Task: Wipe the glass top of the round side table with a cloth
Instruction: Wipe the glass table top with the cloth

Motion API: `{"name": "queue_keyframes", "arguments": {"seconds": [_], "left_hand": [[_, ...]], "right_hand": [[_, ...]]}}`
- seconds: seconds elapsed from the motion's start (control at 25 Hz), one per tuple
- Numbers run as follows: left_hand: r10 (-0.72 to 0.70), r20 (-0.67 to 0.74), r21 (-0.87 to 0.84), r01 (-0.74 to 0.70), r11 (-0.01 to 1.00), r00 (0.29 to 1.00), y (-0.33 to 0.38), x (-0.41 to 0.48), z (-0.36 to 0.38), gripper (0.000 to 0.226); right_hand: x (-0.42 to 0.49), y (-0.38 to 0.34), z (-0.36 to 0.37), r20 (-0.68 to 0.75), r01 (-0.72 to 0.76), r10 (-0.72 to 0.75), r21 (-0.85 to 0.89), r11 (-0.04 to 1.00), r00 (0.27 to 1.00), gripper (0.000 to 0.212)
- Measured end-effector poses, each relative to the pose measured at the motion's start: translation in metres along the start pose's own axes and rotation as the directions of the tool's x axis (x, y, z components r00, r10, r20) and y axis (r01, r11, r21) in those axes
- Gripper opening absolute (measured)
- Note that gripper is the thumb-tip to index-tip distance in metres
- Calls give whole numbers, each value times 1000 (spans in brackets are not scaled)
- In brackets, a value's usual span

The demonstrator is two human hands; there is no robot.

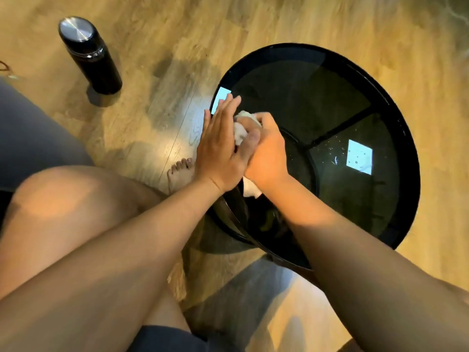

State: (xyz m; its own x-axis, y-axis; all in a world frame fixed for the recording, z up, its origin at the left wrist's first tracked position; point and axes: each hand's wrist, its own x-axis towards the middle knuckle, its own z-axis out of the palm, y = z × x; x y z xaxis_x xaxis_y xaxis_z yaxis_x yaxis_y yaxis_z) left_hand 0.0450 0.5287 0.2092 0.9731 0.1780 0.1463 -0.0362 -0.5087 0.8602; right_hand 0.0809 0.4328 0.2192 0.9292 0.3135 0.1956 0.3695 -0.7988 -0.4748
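The round side table (pixel 403 138) has a dark glass top in a black rim and stands right of centre. A crumpled white cloth (pixel 240 132) lies bunched at the table's left edge. My right hand (pixel 266 151) is closed around the cloth and presses it onto the glass. My left hand (pixel 219 146) lies flat beside it with straight fingers, its palm against the cloth and the right hand. Another bit of cloth (pixel 251 190) shows under my right wrist. Small specks (pixel 335 158) dot the glass on the right half.
A black flask (pixel 88 54) with a steel lid stands on the wooden floor at the upper left. My bare knee (pixel 63 199) and foot (pixel 180 171) are left of the table. A grey cushion (pixel 30 138) fills the left edge.
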Motion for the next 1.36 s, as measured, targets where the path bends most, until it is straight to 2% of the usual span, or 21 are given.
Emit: {"name": "queue_keyframes", "arguments": {"seconds": [0.04, 0.08, 0.16, 0.28, 0.36, 0.44, 0.56, 0.68, 0.76, 0.84, 0.92, 1.0, 1.08, 1.16, 1.24, 1.36], "left_hand": [[-9, -9, 2, 9, 1000, 1000, 1, 1, -1, 77], [-12, -28, 3, 12, 1000, 1000, 1, 1, -1, 72], [-2, -55, 4, 2, 1000, 998, 4, -2, 0, 69], [-53, -109, -41, 49, 998, 993, 4, -4, 2, 67], [-101, -144, -93, 88, 992, 984, 3, -4, 2, 66], [-96, -156, -84, 84, 993, 983, 1, -5, 2, 66], [-84, -151, -66, 74, 995, 985, 0, -6, 3, 66], [-58, -167, -60, 49, 997, 984, 2, -4, 2, 65], [14, -152, -3, -15, 1000, 988, 0, -6, 3, 66], [30, -138, 25, -27, 999, 990, -2, -5, 4, 67], [14, -149, 18, -12, 1000, 989, -2, -3, 4, 66], [6, -180, -11, -8, 1000, 984, -2, -3, 4, 66], [1, -187, -35, -8, 999, 982, 0, -6, 5, 66], [-9, -174, -52, 0, 999, 985, 0, -7, 5, 66], [-37, -153, -79, 25, 997, 988, 0, -8, 5, 66], [-40, -146, -76, 29, 997, 988, 0, -8, 3, 67]], "right_hand": [[20, -8, 6, -6, -101, 101, 29, 994, 995, 15], [27, -15, 7, -15, -111, 112, 10, 994, 994, 13], [8, -14, -4, 14, -19, 19, 5, 1000, 1000, 17], [-92, 18, -53, 163, 121, -115, -24, 992, 980, 28], [-157, 46, -94, 218, 93, -84, -32, 995, 972, 29], [-174, 62, -109, 237, 36, -28, -33, 999, 971, 28], [-133, 47, -74, 205, 104, -101, -5, 995, 973, 27], [-44, 20, -25, 169, 176, -172, -9, 984, 971, 28], [26, 7, 7, 75, 135, -131, -50, 990, 988, 22], [91, -7, 28, 58, 28, -23, -76, 997, 998, 26], [116, -12, 32, 61, -28, 31, -63, 998, 998, 30], [83, -12, 16, 56, 45, -42, -64, 997, 998, 23], [3, 0, -15, 22, 138, -138, -6, 990, 990, 16], [-89, 15, -56, 174, 165, -172, 57, 985, 970, 20], [-148, 34, -90, 317, 134, -146, 61, 989, 937, 25], [-138, 47, -85, 326, 163, -161, 22, 986, 932, 31]]}}
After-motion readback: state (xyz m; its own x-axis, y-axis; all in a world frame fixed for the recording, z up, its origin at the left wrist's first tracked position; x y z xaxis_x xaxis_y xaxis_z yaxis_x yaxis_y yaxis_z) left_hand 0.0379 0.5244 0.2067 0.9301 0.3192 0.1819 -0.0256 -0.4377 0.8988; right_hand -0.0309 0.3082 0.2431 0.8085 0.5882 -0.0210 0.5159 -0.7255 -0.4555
